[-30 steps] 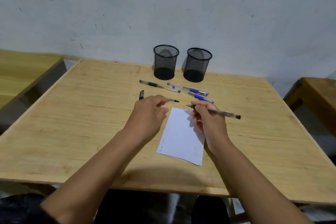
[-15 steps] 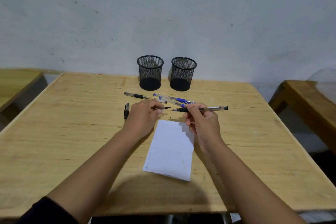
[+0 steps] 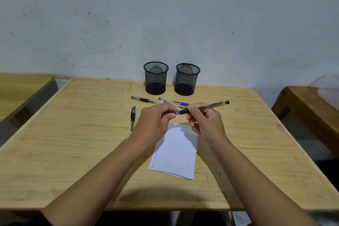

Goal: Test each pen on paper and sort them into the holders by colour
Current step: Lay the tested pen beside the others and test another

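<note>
A black-gripped pen (image 3: 203,107) is held in the air just beyond the far edge of the paper (image 3: 176,152), its capped end pointing to the right and slightly up. The barrel is gripped by the curled fingers of the right hand (image 3: 205,121), while the tip end is pinched by the fingertips of the left hand (image 3: 156,121); whether a cap is in that pinch cannot be told. The paper lies flat on the wooden surface (image 3: 73,143), with a faint line of scribble along its left edge. Just left of the paper, a black pen (image 3: 132,119) lies pointing away. Beyond the paper, a clear pen (image 3: 144,100) and two blue pens (image 3: 176,102) lie close together, partly hidden by the hands. Farther beyond the paper, two black mesh holders (image 3: 156,77) stand side by side near the wall.
</note>
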`<state>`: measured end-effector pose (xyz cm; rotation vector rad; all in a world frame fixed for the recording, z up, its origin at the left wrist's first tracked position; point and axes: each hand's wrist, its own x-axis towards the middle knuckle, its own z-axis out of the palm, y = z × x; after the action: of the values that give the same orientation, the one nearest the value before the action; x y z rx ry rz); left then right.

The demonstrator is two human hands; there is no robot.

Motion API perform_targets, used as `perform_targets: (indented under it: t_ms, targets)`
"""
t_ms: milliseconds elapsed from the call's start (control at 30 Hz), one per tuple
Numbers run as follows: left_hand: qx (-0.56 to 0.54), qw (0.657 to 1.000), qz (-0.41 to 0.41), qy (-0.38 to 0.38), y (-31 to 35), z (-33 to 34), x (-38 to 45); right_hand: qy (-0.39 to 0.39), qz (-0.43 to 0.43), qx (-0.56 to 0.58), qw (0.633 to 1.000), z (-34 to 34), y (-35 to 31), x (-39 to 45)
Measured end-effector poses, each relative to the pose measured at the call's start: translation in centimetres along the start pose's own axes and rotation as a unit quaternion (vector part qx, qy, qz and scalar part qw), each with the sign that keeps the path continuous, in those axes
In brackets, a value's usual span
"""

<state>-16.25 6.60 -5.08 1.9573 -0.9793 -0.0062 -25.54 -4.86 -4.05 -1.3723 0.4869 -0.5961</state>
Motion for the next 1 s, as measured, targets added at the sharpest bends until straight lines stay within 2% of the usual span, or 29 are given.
perform_targets:
  t_ms: [200,400,500,600,700,800,867,1000]
  targets:
    - [-0.031,0.998,-0.008,0.049,1.5,-0.4,-1.4,-0.03,-0.03,0.017,0.999,0.0,-0.3,-1.0]
    - [-0.026,0.999,-0.007,0.023,1.6,-1.2,-2.7,-0.057,-0.052,-0.018,0.997,-0.7,-0.2,-2.1]
    - [-0.03,0.999,-0.009,0.02,1.7,-2.0,-2.6,-0.042,-0.051,0.018,0.998,-0.4,0.0,-2.4]
    - [-0.065,0.995,-0.05,0.05,0.8,-3.5,-2.1,0.002,-0.036,0.093,0.995,0.0,0.2,-2.9]
    - [-0.129,0.983,-0.097,0.09,-0.8,-5.1,-1.7,0.003,-0.024,-0.011,1.0,0.7,1.0,-4.6]
    - [-0.187,0.97,-0.122,0.095,-1.7,-5.7,-1.6,-0.054,-0.007,-0.114,0.992,2.5,1.7,-6.1]
    - [-0.199,0.969,-0.123,0.083,-1.9,-5.7,-1.6,-0.074,-0.011,-0.117,0.99,3.8,1.9,-6.4]
    - [-0.209,0.968,-0.112,0.08,-2.1,-5.7,-1.8,-0.06,-0.01,-0.107,0.992,5.7,2.4,-6.2]
